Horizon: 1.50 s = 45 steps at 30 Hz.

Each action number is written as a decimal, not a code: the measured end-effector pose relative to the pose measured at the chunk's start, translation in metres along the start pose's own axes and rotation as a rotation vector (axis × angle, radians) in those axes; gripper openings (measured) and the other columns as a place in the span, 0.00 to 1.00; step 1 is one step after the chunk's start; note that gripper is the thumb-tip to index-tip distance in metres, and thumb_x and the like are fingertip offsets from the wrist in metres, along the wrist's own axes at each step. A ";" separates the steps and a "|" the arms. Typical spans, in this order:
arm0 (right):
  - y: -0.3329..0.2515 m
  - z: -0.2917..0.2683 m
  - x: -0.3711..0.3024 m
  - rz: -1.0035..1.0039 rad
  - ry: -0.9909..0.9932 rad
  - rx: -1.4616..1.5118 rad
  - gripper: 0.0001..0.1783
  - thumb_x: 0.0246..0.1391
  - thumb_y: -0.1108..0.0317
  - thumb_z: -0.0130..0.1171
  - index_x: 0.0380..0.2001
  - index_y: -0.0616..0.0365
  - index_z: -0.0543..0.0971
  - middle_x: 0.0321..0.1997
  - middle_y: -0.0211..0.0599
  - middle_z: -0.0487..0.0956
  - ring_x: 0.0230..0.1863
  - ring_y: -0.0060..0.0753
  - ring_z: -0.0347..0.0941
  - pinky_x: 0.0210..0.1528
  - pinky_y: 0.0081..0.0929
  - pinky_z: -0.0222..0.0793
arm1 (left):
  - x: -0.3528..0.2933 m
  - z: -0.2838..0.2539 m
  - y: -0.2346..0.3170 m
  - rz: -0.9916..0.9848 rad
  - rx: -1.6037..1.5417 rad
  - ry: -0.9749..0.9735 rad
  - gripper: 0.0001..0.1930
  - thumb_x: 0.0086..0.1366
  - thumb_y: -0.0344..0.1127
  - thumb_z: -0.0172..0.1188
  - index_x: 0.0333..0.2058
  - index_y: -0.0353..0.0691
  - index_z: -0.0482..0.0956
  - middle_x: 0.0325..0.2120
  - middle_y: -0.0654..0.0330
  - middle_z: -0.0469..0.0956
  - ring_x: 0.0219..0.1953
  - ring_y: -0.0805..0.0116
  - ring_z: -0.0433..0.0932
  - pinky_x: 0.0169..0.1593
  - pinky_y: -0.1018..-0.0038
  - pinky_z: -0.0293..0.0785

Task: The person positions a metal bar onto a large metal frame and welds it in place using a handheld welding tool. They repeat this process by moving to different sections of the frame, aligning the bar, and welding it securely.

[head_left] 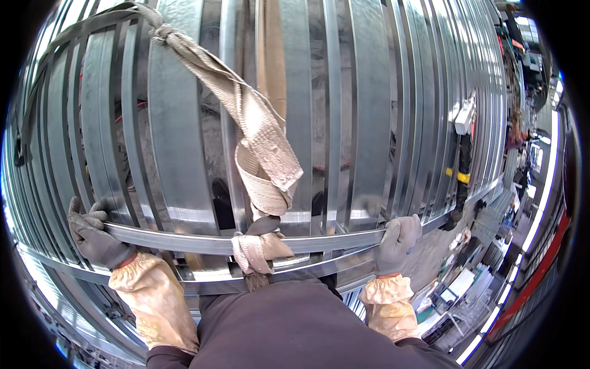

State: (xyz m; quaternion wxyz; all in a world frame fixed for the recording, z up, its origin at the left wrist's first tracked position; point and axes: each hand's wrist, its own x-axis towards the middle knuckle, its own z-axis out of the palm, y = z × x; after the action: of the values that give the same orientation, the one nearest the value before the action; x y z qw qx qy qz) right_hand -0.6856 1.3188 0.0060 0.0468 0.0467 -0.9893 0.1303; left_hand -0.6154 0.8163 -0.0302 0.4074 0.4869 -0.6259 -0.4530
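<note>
A long shiny metal bar (pixel 178 239) runs crosswise in front of my body. My left hand (pixel 98 238), in a grey glove, is at its left end, with the index finger raised and the other fingers bent around the end. At the other end my right hand (pixel 398 243), also gloved, is closed over the bar with its fingers folded. Between my hands hangs a beige webbing strap (pixel 264 138), twisted and knotted near its top. Its lower folds lie at the middle of the bar; how they pass around it is partly hidden. Tan cuffs cover both forearms.
Many parallel metal profiles (pixel 175 123) stretch away beneath the bar, with gaps between them. A lower cross rail (pixel 326 268) runs close to my body. At the right sits a white-and-black device with a yellow band (pixel 458 176). Beyond it, a cluttered workshop floor (pixel 421 264) shows.
</note>
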 end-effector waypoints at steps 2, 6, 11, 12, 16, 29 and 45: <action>-0.004 -0.003 0.001 -0.040 0.046 -0.011 0.10 0.56 0.72 0.56 0.21 0.55 0.70 0.23 0.36 0.69 0.30 0.47 0.68 0.49 0.48 0.66 | 0.009 -0.003 -0.014 0.021 0.031 -0.043 0.23 0.82 0.39 0.45 0.61 0.23 0.72 0.18 0.71 0.60 0.23 0.79 0.66 0.54 0.65 0.81; -0.002 -0.006 0.003 -0.049 0.079 -0.006 0.10 0.53 0.74 0.58 0.20 0.54 0.70 0.22 0.34 0.69 0.30 0.45 0.67 0.49 0.48 0.66 | 0.002 0.007 -0.009 -0.015 -0.021 -0.067 0.23 0.82 0.40 0.44 0.61 0.24 0.72 0.18 0.71 0.60 0.23 0.79 0.66 0.58 0.67 0.78; 0.000 -0.011 0.019 -0.128 0.119 0.010 0.10 0.51 0.72 0.64 0.21 0.51 0.73 0.22 0.32 0.71 0.30 0.43 0.70 0.48 0.46 0.66 | 0.012 -0.015 -0.025 -0.012 -0.063 -0.079 0.24 0.81 0.42 0.43 0.63 0.25 0.70 0.17 0.68 0.64 0.28 0.71 0.75 0.61 0.65 0.75; 0.006 -0.014 0.020 -0.153 0.105 0.030 0.10 0.51 0.71 0.65 0.21 0.51 0.74 0.23 0.31 0.73 0.30 0.43 0.71 0.48 0.45 0.66 | 0.017 -0.020 -0.033 -0.018 -0.076 -0.100 0.25 0.81 0.42 0.43 0.63 0.26 0.70 0.17 0.68 0.65 0.29 0.69 0.77 0.60 0.65 0.75; 0.019 -0.028 0.026 -0.218 0.022 0.176 0.08 0.52 0.68 0.66 0.22 0.51 0.77 0.26 0.29 0.77 0.32 0.41 0.74 0.46 0.44 0.65 | 0.006 -0.009 -0.027 -0.014 -0.161 -0.081 0.24 0.80 0.41 0.43 0.61 0.25 0.73 0.17 0.68 0.65 0.25 0.72 0.72 0.46 0.72 0.79; 0.083 0.005 -0.048 0.361 0.504 0.714 0.20 0.70 0.69 0.50 0.61 0.68 0.74 0.56 0.49 0.79 0.57 0.42 0.76 0.61 0.35 0.71 | 0.031 -0.020 -0.067 0.066 -0.340 -0.185 0.27 0.81 0.48 0.46 0.60 0.25 0.71 0.17 0.69 0.62 0.20 0.76 0.66 0.29 0.72 0.74; 0.065 0.022 -0.058 0.149 0.567 0.243 0.17 0.63 0.71 0.53 0.53 0.64 0.77 0.46 0.47 0.81 0.47 0.50 0.76 0.54 0.45 0.71 | 0.019 -0.013 -0.056 0.067 -0.315 -0.165 0.17 0.81 0.40 0.48 0.48 0.31 0.80 0.18 0.72 0.64 0.19 0.83 0.62 0.24 0.82 0.62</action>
State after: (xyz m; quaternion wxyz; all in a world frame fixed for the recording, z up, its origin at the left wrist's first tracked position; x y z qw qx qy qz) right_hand -0.6365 1.3807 -0.0375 0.3051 -0.0590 -0.9147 0.2583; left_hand -0.5934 0.7894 -0.0791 0.4407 0.3570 -0.5945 -0.5700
